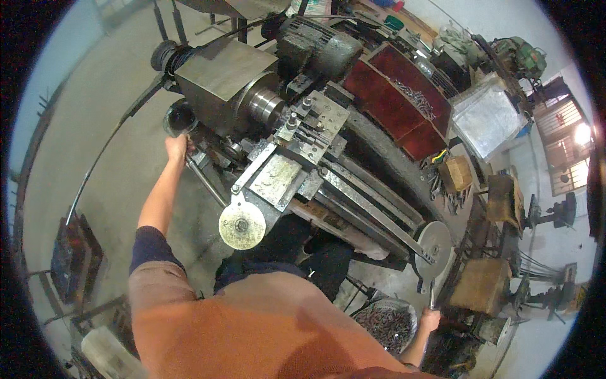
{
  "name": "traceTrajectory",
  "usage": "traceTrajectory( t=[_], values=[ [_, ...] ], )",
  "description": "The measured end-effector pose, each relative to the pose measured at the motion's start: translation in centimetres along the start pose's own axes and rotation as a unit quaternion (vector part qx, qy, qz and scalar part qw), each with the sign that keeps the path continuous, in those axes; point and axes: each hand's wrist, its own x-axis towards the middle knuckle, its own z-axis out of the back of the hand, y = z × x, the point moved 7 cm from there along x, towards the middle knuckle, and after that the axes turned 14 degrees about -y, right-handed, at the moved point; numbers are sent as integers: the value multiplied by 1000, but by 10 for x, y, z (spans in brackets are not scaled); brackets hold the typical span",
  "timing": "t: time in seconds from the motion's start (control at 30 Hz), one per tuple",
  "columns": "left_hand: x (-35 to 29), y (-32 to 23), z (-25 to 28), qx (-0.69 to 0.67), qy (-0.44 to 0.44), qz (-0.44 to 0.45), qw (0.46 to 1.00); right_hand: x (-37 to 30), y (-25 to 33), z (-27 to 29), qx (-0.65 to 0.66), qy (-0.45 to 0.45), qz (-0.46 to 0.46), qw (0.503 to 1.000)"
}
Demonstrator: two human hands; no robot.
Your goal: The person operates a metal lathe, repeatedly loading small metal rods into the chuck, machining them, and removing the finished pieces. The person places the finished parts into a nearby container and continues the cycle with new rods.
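Right fingers (431,314) round silvery lever (432,294)

The left fingers (187,146) grip a metal bar (207,181) beside a lathe (227,66); the right fingers (433,316), small here, seem wrapped around a handle (432,292).

There are two round discs (242,225) and one red tray (382,104)
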Motion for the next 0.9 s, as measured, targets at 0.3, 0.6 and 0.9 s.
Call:
traceTrajectory(
  t=[0.3, 0.6, 0.9],
  values=[
    [13, 18, -6, -73, 4, 7, 997, 94, 24, -9, -106, -27, 33, 993],
    [84, 60, 42, -67, 61, 4, 996, -7, 42, -21, 59, -146, 11, 987],
    [60, 64, -28, 571, 187, -390, 697, -97, 78, -27, 165, -18, 32, 986]
  ],
)
